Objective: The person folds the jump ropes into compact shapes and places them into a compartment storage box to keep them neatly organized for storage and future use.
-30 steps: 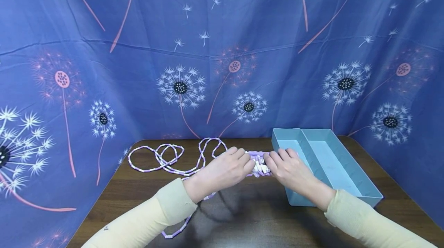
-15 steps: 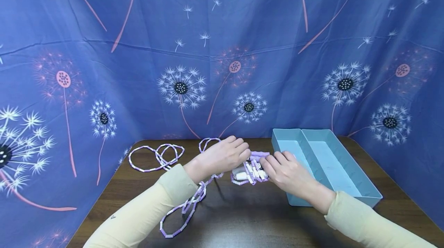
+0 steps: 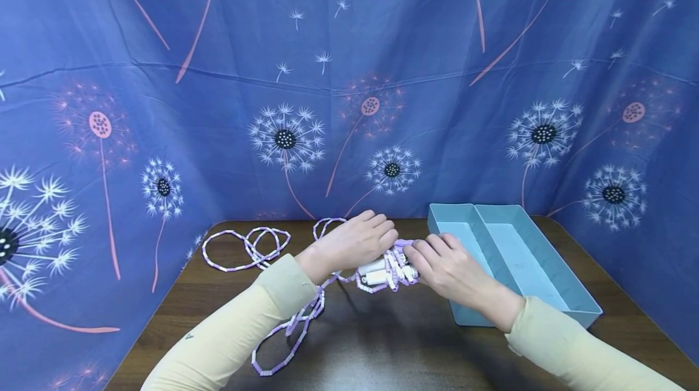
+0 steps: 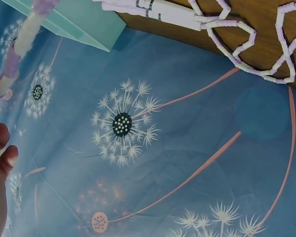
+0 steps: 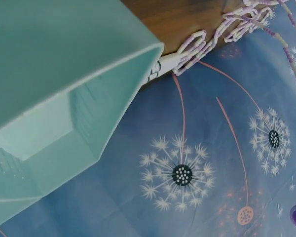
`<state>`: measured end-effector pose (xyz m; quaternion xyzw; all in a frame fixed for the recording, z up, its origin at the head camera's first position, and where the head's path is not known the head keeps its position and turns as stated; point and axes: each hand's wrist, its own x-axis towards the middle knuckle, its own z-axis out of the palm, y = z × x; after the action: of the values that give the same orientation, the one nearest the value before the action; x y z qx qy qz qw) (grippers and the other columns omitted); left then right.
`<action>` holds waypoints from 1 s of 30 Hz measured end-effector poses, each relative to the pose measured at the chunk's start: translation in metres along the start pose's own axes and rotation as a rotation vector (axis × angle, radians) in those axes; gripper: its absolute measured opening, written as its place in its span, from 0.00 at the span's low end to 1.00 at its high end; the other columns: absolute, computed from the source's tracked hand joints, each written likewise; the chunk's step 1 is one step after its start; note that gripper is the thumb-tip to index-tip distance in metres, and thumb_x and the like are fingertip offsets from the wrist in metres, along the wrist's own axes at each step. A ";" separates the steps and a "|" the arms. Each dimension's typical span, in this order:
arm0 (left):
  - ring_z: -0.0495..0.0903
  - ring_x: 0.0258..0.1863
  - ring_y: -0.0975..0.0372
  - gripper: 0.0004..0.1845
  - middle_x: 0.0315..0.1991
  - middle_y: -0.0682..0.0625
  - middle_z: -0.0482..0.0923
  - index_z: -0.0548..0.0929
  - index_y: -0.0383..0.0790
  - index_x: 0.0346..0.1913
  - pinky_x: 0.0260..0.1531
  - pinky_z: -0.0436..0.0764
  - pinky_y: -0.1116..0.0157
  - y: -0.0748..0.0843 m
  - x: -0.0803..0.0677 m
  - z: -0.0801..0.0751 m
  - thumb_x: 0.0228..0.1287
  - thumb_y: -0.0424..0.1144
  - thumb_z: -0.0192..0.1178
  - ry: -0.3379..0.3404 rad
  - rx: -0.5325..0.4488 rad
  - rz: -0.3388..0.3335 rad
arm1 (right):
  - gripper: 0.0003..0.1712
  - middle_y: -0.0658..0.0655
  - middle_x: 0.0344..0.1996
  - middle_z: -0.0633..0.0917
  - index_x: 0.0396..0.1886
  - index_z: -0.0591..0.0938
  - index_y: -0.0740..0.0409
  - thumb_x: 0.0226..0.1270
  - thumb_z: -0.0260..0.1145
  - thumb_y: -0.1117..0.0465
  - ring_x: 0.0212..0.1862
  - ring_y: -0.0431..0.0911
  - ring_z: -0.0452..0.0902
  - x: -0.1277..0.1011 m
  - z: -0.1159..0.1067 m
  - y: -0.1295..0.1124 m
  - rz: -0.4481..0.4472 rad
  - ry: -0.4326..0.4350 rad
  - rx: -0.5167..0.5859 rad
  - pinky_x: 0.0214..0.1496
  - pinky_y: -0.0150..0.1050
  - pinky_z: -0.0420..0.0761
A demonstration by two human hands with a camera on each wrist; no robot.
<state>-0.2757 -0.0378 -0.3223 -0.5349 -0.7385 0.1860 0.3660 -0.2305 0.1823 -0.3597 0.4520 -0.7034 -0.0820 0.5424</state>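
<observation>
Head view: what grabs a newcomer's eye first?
Both hands meet mid-table: the left hand and right hand grip a bundle of purple-and-white beaded rope, whose loops trail left across the dark wooden table. A teal two-compartment tray sits just right of the hands, before a blue dandelion-print backdrop.

Beaded rope [image 3: 256, 249] on table [image 3: 382, 342], left of hands; tray [image 3: 546, 282] on table, right
</observation>
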 end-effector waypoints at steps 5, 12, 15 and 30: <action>0.71 0.36 0.61 0.07 0.37 0.54 0.75 0.73 0.44 0.40 0.39 0.69 0.66 -0.002 -0.002 0.003 0.71 0.36 0.43 -0.018 -0.070 -0.032 | 0.14 0.58 0.30 0.79 0.39 0.78 0.64 0.59 0.52 0.61 0.29 0.54 0.72 0.001 -0.003 0.002 0.010 0.011 0.016 0.29 0.46 0.70; 0.71 0.36 0.61 0.03 0.36 0.54 0.73 0.72 0.43 0.39 0.38 0.68 0.66 -0.002 -0.010 0.019 0.67 0.34 0.48 -0.015 -0.128 -0.087 | 0.20 0.59 0.31 0.78 0.41 0.77 0.65 0.59 0.54 0.53 0.28 0.53 0.71 0.008 -0.006 0.000 0.045 -0.040 0.008 0.26 0.45 0.69; 0.71 0.36 0.61 0.03 0.36 0.54 0.73 0.72 0.43 0.39 0.37 0.68 0.66 0.000 -0.011 0.022 0.66 0.34 0.48 -0.011 -0.137 -0.085 | 0.22 0.60 0.31 0.79 0.41 0.77 0.65 0.56 0.56 0.51 0.28 0.54 0.71 0.009 -0.007 -0.001 0.053 -0.063 0.016 0.26 0.45 0.69; 0.72 0.37 0.62 0.03 0.38 0.55 0.74 0.71 0.44 0.40 0.38 0.68 0.67 0.005 -0.013 0.026 0.68 0.36 0.47 -0.006 -0.193 -0.093 | 0.33 0.57 0.25 0.74 0.40 0.75 0.64 0.42 0.69 0.42 0.24 0.51 0.68 0.008 -0.009 -0.002 0.061 -0.189 -0.005 0.23 0.41 0.67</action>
<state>-0.2900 -0.0449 -0.3472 -0.5320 -0.7782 0.0985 0.3191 -0.2215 0.1787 -0.3517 0.4194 -0.7645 -0.1096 0.4771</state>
